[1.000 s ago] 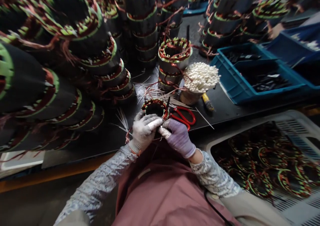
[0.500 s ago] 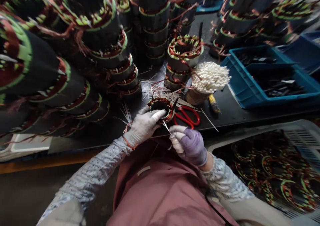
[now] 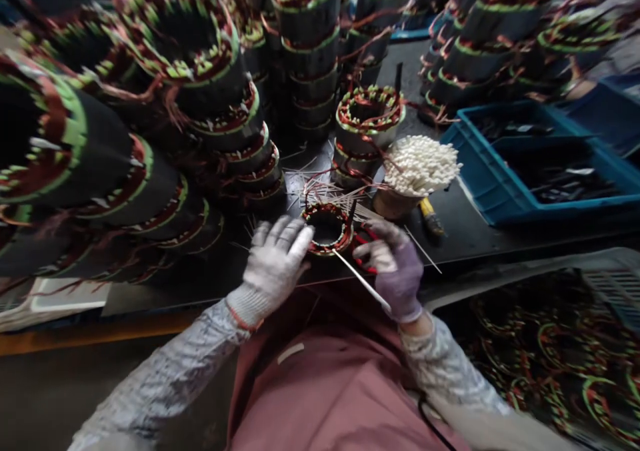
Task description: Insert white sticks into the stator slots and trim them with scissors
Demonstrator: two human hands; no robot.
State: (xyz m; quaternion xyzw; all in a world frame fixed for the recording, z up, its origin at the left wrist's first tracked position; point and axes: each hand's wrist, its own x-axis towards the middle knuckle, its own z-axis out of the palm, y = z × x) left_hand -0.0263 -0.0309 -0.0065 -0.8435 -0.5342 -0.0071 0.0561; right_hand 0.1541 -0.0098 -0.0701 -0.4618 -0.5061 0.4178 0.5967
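A wound stator ring point(image 3: 326, 230) with copper wire and green insulation lies on the bench near its front edge. My left hand point(image 3: 276, 258), in a whitish glove, rests at its left side with fingers spread, holding nothing. From the front of the ring a white cable tie point(image 3: 361, 279) sticks out, its tail running toward my right wrist. My right hand point(image 3: 397, 264), in a purple and white glove, has its fingers curled over the handles of red scissors point(image 3: 361, 239), which it mostly hides; the fingers are a little blurred.
Behind the ring lie loose white cable ties point(image 3: 320, 194). A cup of cable ties point(image 3: 423, 166) stands beside a yellow-handled tool point(image 3: 431, 216). Stacked stators point(image 3: 215, 98) crowd the left and back. Blue bins point(image 3: 505, 171) hold black parts; a crate point(image 3: 450, 298) of stator rings sits lower right.
My right hand has let go of the cable tie and moved up and right onto the scissors. My left hand has drawn off the ring to its left, fingers spreading. The view has tilted slightly.
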